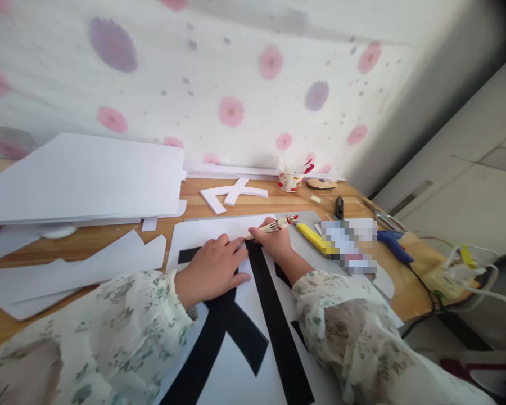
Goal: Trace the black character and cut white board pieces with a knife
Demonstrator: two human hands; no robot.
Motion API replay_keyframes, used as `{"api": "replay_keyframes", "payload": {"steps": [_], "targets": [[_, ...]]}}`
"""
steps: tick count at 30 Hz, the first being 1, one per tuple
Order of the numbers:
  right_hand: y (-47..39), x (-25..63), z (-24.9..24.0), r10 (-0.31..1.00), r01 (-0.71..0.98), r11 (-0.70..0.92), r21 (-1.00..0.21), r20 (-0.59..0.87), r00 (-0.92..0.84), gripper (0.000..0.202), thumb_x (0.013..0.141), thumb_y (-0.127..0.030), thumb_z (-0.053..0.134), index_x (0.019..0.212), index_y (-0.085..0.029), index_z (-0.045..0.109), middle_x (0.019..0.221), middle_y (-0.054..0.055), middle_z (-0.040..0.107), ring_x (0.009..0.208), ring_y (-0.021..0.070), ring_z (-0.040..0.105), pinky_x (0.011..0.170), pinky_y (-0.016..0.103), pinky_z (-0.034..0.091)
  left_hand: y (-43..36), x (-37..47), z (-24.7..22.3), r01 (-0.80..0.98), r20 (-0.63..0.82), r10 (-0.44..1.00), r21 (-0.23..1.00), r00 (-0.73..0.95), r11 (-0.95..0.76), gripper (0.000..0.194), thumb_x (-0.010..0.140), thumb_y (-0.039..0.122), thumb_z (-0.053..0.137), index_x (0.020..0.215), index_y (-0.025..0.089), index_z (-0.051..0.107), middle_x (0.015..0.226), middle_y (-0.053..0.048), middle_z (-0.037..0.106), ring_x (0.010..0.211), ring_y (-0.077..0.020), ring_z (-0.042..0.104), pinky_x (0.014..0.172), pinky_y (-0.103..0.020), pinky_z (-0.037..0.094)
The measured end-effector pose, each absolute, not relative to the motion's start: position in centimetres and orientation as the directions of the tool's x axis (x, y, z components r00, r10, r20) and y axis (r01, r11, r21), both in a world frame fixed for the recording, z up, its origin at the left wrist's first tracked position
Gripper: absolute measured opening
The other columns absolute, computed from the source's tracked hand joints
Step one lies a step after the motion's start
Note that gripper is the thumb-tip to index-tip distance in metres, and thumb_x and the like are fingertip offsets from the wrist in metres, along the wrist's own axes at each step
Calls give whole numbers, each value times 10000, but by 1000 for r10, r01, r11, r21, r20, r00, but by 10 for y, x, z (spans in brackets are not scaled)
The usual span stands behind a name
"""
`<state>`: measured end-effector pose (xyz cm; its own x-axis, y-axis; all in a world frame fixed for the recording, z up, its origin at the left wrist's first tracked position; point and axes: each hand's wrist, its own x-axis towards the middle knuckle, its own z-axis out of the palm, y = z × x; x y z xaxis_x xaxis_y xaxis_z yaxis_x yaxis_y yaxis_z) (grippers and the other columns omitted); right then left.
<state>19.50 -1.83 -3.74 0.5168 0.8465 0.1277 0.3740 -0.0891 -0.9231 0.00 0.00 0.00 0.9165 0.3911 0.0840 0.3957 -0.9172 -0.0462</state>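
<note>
My right hand (278, 242) grips a thick cream-coloured pen (274, 226) with a red end. The pen's tip is down near the top end of a long black strip (274, 309). Beside it, my left hand (215, 267) lies flat with fingers stretched over a black cut-out character shape (225, 315), partly covering it. Both black pieces rest on a white board (225, 377). More black shows by my right wrist, mostly hidden by the sleeve. Just right of the pen lies a yellow utility knife (314, 237).
White cut-out pieces (236, 194), a paper cup (290, 181) and a computer mouse (321, 183) stand at the back. White sheets (84, 180) and offcuts (88, 261) lie left. On the right are scissors (383, 216), a blue glue gun (394, 246) and a power strip (451, 275) with cords.
</note>
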Motion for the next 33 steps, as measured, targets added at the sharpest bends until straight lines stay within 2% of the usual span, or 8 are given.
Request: {"api": "replay_keyframes", "payload": {"steps": [8, 33], "targets": [[-15, 199, -41, 837, 360, -95, -928, 121, 534, 293, 688, -384, 750, 576, -272, 503, 472, -49, 589, 501, 173, 564, 552, 304, 440, 4, -1, -1, 395, 61, 393, -34, 918, -918, 457, 937, 484, 657, 1281, 183, 631, 1523, -123, 533, 1156, -367, 550, 919, -511, 499], [-19, 217, -46, 765, 338, -104, -935, 142, 628, 310, 695, -353, 733, 566, -287, 458, 438, -42, 554, 469, 190, 543, 492, 321, 418, 6, -4, -7, 393, 92, 389, -27, 917, -919, 387, 952, 445, 630, 1263, 214, 632, 1497, -110, 549, 1120, -345, 553, 895, -480, 489]]}}
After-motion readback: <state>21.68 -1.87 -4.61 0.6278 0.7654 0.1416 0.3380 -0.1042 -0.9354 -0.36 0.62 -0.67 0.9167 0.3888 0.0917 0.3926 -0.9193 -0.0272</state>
